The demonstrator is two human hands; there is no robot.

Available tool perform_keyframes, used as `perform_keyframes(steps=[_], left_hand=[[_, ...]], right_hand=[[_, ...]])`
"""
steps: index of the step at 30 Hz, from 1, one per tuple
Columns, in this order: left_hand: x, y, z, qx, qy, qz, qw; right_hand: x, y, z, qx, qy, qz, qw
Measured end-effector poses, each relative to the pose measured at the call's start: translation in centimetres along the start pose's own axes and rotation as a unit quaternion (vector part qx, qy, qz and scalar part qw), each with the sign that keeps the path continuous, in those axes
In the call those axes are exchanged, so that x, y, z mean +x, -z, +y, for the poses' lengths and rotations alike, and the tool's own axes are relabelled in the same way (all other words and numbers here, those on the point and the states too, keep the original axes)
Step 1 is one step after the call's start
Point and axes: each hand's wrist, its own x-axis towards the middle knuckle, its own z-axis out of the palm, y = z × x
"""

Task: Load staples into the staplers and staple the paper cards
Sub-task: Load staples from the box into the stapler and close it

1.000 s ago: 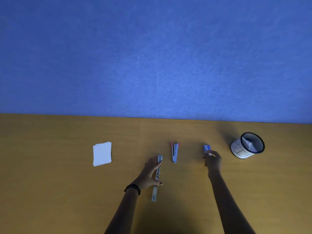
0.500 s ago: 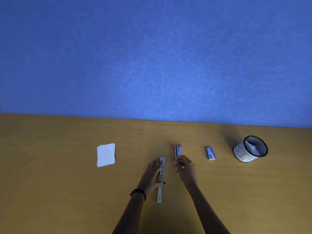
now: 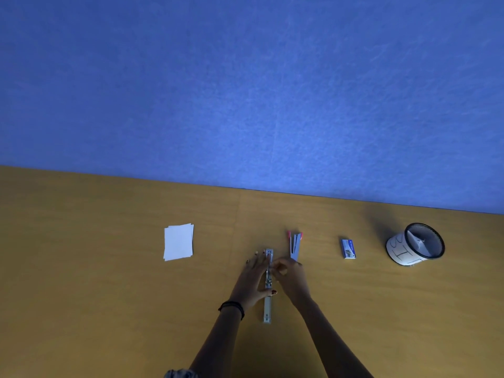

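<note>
Wall (image 3: 245,91) ahead of me: blue, matte, with a felt-like texture. It fills the upper half of my view.

Table (image 3: 81,296) under me: yellow-brown wood grain, flat. It meets the wall along a straight dark line that sits tilted in my view, lower at the right. One thin seam (image 3: 236,214) runs across the table from the wall edge toward me, near mid-width.

Light: dim, bluish. Wall is brightest in its lower middle and darker toward the top corners. Soft shadow (image 3: 379,222) on the table at far right, close to the wall.
</note>
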Motion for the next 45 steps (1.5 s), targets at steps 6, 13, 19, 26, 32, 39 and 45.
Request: perform_keyframes(steps=[6,13,19,26,32,39,45], left_hand=[[0.0,-0.2,-0.2,-0.011,-0.002,0.005,1.0],[0.1,-0.4,-0.2,-0.002,-0.002,0.01,1.0],[0.2,-0.4,-0.3,-0.007,0.007,0.005,1.0],[0.3,-0.4,-0.3,-0.015,0.004,0.005,1.0],[0.3,-0.3,-0.3,-0.013,0.0,0.006,1.0],[0.3,-0.4,-0.5,-0.017,-0.008,0.011,1.0],[0.4,-0.6,-0.7,-0.013,-0.003,0.01,1.0]], right_hand=[[0.3,0.0,-0.1,-0.023,0.025,-0.016,0.999],[0.0,-0.4,0.1,-0.164,0.079,-0.05,0.982],[-0.7,-0.4,0.7,-0.204,0.113,-0.068,0.97],[-1.4,0.0,1.6,-0.164,0.122,-0.065,0.977],[-0.9,0.0,1.2,-0.14,0.104,-0.055,0.983],[-0.1,0.1,0.6,-0.177,0.099,-0.072,0.977],[-0.3,-0.1,0.8,-0.235,0.132,-0.085,0.959]])
